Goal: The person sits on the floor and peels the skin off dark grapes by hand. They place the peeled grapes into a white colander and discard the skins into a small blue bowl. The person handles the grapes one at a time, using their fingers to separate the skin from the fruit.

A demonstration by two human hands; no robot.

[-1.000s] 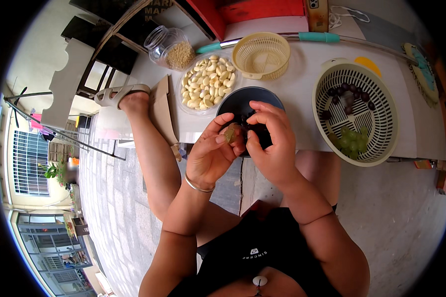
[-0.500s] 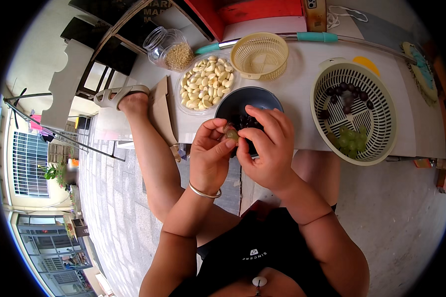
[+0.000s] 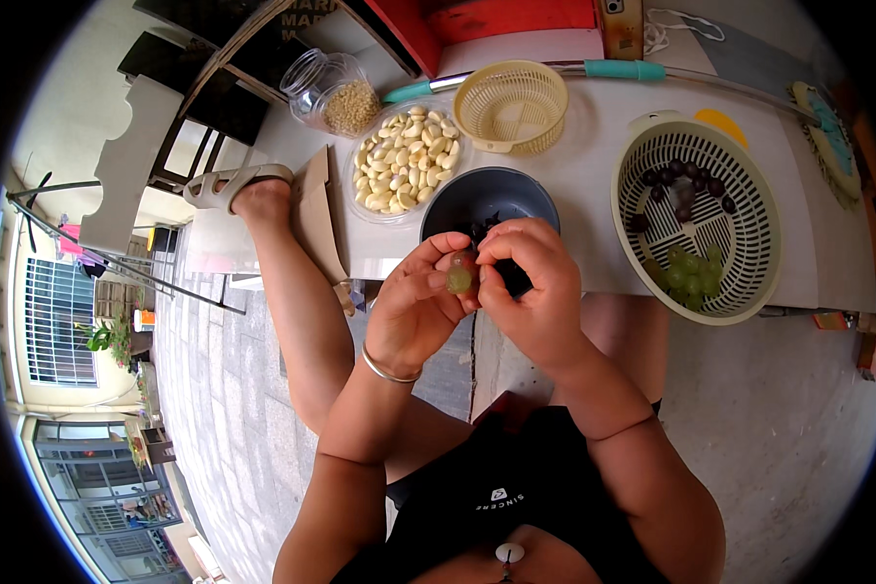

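By the bowl (image 3: 519, 192), left hand (image 3: 412, 307) pinches 1 part-peeled grape (image 3: 459, 280); right hand (image 3: 535, 282), can't tell. Bowl's right: peeled-looking green grapes (image 3: 693, 276), unpeeled-looking dark grapes (image 3: 691, 169).

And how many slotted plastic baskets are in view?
2. The smaller basket is just behind the dark bowl; the larger basket is at right, holding dark grapes and green grapes. Others could be hidden.

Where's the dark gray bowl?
Head view, centre: the bowl is partly behind the left hand and right hand, in front of the cream plastic basket, right of the garlic cloves.
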